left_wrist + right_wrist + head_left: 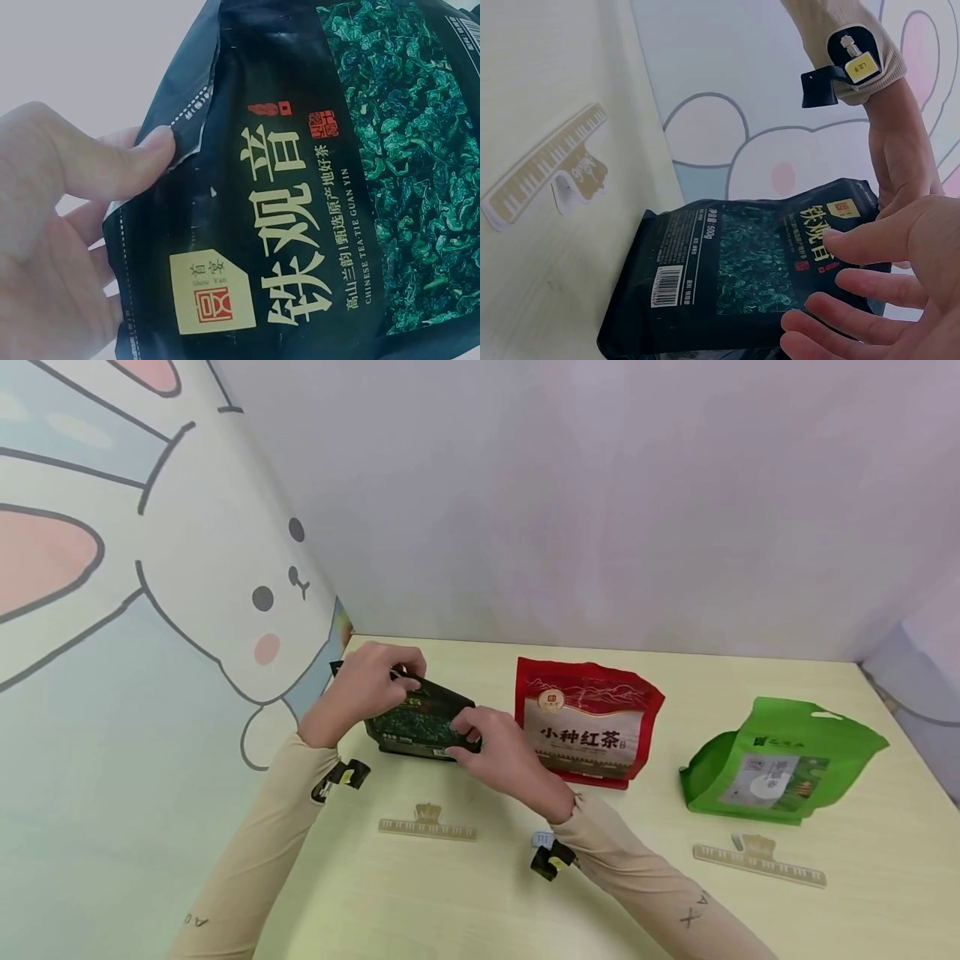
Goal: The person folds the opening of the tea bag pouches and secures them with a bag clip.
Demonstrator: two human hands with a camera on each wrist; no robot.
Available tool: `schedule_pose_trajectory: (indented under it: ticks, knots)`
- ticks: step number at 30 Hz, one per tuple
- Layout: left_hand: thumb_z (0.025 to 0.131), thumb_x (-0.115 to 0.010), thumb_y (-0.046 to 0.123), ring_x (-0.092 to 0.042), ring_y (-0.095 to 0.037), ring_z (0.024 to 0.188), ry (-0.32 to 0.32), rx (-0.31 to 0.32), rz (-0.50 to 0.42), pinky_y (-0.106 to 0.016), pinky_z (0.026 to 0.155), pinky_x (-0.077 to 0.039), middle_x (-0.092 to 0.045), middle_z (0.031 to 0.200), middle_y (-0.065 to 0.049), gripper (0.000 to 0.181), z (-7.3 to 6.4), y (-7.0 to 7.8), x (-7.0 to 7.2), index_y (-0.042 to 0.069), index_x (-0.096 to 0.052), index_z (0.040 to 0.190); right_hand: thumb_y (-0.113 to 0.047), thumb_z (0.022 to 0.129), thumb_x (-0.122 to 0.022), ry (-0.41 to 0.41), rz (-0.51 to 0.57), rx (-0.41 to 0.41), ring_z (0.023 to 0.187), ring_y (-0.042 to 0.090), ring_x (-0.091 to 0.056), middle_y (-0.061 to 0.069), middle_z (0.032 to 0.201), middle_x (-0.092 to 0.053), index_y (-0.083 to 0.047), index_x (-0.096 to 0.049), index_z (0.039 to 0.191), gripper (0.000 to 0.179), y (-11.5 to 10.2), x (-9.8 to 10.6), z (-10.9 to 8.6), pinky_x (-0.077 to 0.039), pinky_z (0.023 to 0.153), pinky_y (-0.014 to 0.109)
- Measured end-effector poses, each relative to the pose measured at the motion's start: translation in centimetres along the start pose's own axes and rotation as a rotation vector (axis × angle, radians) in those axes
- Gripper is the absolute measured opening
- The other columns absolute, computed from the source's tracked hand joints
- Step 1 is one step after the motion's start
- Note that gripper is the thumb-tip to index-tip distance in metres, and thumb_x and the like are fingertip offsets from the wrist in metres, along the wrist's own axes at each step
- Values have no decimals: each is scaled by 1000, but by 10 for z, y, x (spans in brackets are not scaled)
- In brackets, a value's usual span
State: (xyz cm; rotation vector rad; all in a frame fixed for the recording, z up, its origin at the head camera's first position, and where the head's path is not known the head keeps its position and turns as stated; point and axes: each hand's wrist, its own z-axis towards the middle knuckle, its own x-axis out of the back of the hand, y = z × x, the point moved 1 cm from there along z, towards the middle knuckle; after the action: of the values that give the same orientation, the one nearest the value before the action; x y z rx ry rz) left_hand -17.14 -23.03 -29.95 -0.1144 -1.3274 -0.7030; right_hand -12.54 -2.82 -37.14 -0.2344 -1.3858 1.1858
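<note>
One black pouch of Tie Guan Yin tea, standing on the pale yellow table near the rabbit-painted wall, leftmost of three pouches. Pinched at its top edge by the left hand, thumb on the printed front, other fingers partly hidden behind; folded over at the top beside that thumb. At its right side, the right hand, fingers apart and loosely bent, thumb across from them, holding nothing; cannot tell whether touching the pouch. Just right of that hand, a red black-tea pouch, upright. Farther right, well apart, a green tea pouch, top leaning rightward. In front of the black pouch, a tan keyboard-patterned clip, lying flat; before the green pouch, a matching tan clip. Beside the right wrist, a small pale-blue piece, mostly covered.
</note>
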Motion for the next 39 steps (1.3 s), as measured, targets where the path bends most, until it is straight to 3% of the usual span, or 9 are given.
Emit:
schedule_pose_trajectory:
  ticks: [19, 26, 34, 39]
  knots:
    - [83, -67, 5, -56, -12, 63, 6, 2, 4, -31, 51, -38, -64, 73, 5, 15, 2, 3, 3, 20, -66, 79, -19, 82, -75, -90, -17, -14, 85, 17, -60, 4, 98, -65, -11, -68, 101, 22, 4, -17, 2, -49, 73, 28]
    - [83, -67, 5, -56, -13, 64, 4, 2, 2, -31, 52, -39, -64, 74, 5, 15, 3, 3, 2, 19, -66, 80, -19, 82, -75, -117, -12, -25, 85, 23, -63, 3, 96, -65, -12, -68, 99, 19, 6, -24, 2, -49, 71, 29]
    - [84, -66, 4, -56, -11, 63, 3, 2, -19, -31, 52, -38, -65, 75, 5, 16, 2, -2, -1, 19, -66, 80, -20, 82, -75, -120, -17, -1, 83, 14, -61, 1, 96, -66, -11, -69, 100, 21, 9, -32, 1, -49, 73, 27]
    - [85, -66, 5, -55, -11, 63, -9, 12, -31, -31, 52, -37, -65, 76, 5, 15, 1, -3, -2, 20, -66, 81, -19, 82, -75, -138, -7, -10, 84, 15, -62, 2, 97, -65, -11, -68, 99, 20, 12, -38, -1, -49, 74, 27]
